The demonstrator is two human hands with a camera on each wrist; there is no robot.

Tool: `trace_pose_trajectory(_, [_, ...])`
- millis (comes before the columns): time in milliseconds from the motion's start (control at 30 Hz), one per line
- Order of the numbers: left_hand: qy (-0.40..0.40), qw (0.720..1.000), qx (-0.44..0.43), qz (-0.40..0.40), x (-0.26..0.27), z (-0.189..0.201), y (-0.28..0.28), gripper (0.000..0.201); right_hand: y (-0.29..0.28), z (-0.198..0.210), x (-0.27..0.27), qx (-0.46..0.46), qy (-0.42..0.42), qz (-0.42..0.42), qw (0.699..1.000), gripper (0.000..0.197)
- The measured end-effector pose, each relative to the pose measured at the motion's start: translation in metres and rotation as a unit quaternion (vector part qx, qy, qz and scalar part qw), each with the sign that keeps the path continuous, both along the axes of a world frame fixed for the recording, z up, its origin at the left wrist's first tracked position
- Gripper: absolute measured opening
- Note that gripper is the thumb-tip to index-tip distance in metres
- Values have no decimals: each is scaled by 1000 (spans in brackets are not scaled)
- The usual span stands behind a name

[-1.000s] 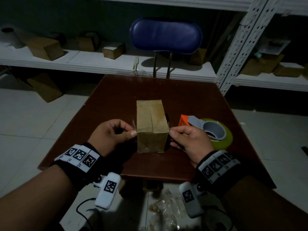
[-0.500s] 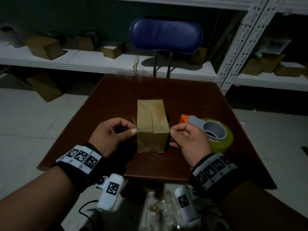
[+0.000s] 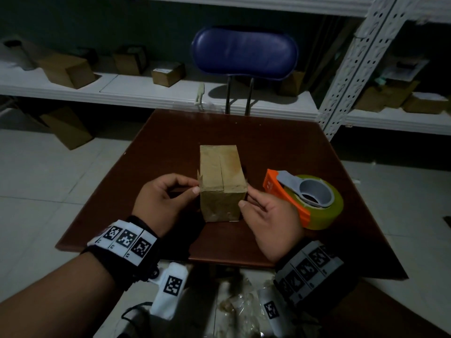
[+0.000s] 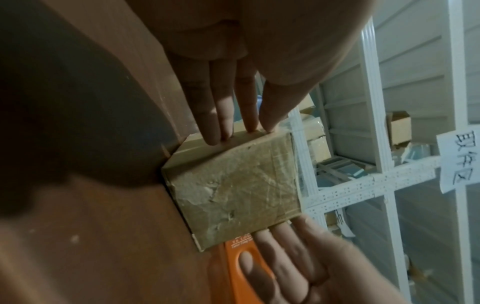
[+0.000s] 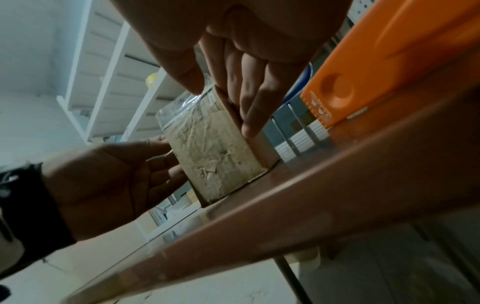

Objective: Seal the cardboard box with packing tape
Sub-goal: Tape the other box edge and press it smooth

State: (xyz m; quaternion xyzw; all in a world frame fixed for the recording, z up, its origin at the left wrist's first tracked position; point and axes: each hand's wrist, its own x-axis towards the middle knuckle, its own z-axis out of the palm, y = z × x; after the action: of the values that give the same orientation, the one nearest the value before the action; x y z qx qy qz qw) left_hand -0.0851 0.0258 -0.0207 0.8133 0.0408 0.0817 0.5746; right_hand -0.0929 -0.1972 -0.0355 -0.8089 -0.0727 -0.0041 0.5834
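Note:
A small brown cardboard box [image 3: 222, 181] stands in the middle of the dark red table [image 3: 170, 147]. A clear tape strip [image 5: 182, 107] runs across its near top edge, partly lifted. My left hand [image 3: 194, 186] is at the box's left top edge, thumb and index pinching the strip's end there; its other fingers [image 4: 215, 123] lie along the left side. My right hand [image 3: 246, 196] has straight fingers [image 5: 252, 107] pressed against the box's right side, thumb apart. An orange and grey tape dispenser [image 3: 314, 198] with a yellowish roll lies just right of my right hand.
A blue chair [image 3: 244, 52] stands behind the table's far edge. White shelves [image 3: 122, 91] with several cardboard boxes line the back wall, and a perforated upright [image 3: 346, 76] rises at the right. Crumpled clear tape [image 3: 239, 306] lies on the floor below the near edge.
My right hand has let go of the tape end and turned palm-in, fingers now flat on the box's right side. The left hand has stayed at the left edge.

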Motion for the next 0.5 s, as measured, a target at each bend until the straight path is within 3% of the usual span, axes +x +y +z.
trace_pose_trajectory(300, [-37,998,29,-38,-2,3,-2,17,-1,5,2,-22,22,-23,999,58])
trace_pose_trajectory(500, [-69,992,78,-71,-1,3,-2,22,-4,13,3,-10,19,-11,1000,38])
